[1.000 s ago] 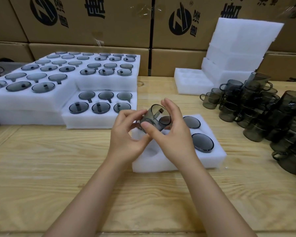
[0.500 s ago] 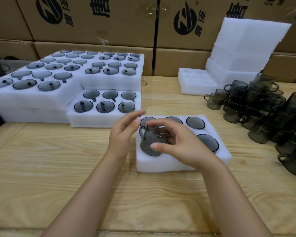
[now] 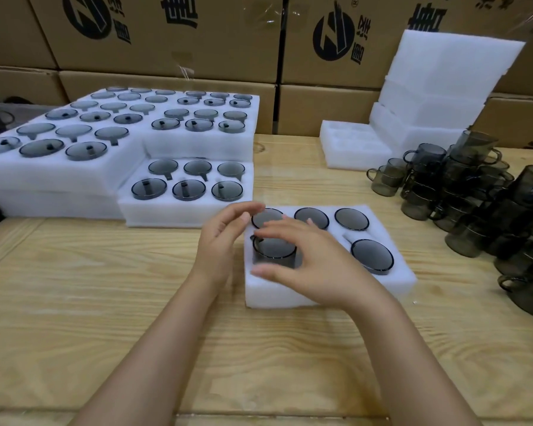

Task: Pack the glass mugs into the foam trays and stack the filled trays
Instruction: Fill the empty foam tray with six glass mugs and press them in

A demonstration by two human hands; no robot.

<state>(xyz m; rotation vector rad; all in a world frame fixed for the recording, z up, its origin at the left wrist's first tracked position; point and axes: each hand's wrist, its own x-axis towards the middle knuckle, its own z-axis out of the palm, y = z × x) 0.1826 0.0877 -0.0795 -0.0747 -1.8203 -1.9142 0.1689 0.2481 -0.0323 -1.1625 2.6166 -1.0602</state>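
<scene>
Head camera — slack-fingered right hand (image 3: pixel 314 259) over mug (image 3: pixel 274 250) in foam tray (image 3: pixel 271 295), left hand (image 3: pixel 222 238) relaxed — cartons' (image 3: pixel 197 56) black print illegible.

Soft even indoor light, faint shadows, blurred fingertips, curved edges

Bare forearms (image 3: pixel 154 339) (image 3: pixel 413 348), slim wrists and hands (image 3: pixel 223 241) (image 3: pixel 311 265) with short, plain, rounded fingernails
</scene>
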